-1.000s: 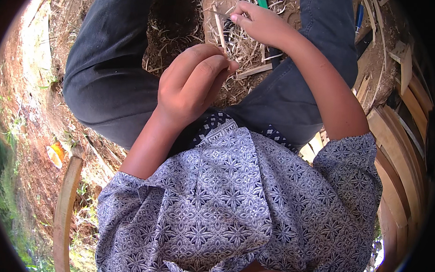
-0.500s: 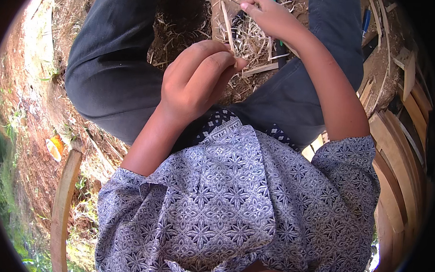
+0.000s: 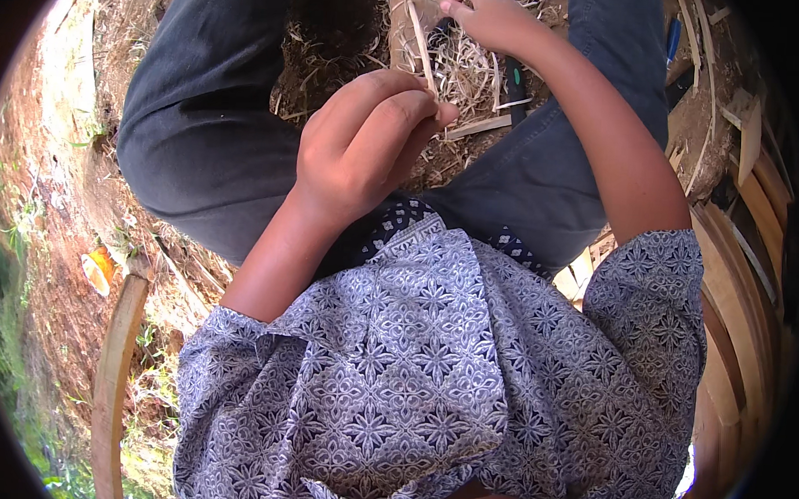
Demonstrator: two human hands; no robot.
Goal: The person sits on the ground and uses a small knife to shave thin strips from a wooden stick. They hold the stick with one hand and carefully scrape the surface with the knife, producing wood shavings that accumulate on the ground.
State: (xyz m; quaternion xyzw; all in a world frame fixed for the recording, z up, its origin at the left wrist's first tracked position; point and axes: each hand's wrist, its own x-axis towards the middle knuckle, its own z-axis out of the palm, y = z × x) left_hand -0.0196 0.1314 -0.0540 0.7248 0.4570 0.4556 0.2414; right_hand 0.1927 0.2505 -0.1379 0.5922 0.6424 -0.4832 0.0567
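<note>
My left hand [image 3: 364, 143] is closed, fingers pinched around the near end of a thin, pale wooden strip [image 3: 420, 39]. The strip points away from me over a patch of shavings. Farther off and to the right, my right hand [image 3: 487, 19] is closed by the strip's far end. A thin greyish edge shows beside its fingers, too blurred to name. Wood shavings [image 3: 467, 71] cover the ground between my legs. A black handle-like object with a green mark [image 3: 515, 78] lies next to my right thigh. Another dark object [image 3: 442, 27] lies partly under the shavings.
My bent legs in dark trousers [image 3: 202, 93] frame the work spot. Several long split wood pieces [image 3: 737, 296] are stacked at the right. A blue object [image 3: 673, 37] lies beyond my right leg. At the left are a curved wood piece [image 3: 116, 372] and an orange object [image 3: 98, 270].
My right hand has shifted slightly, and its forearm and elbow have swung outward to the right, uncovering more of the black object. My left hand with the strip has barely moved.
</note>
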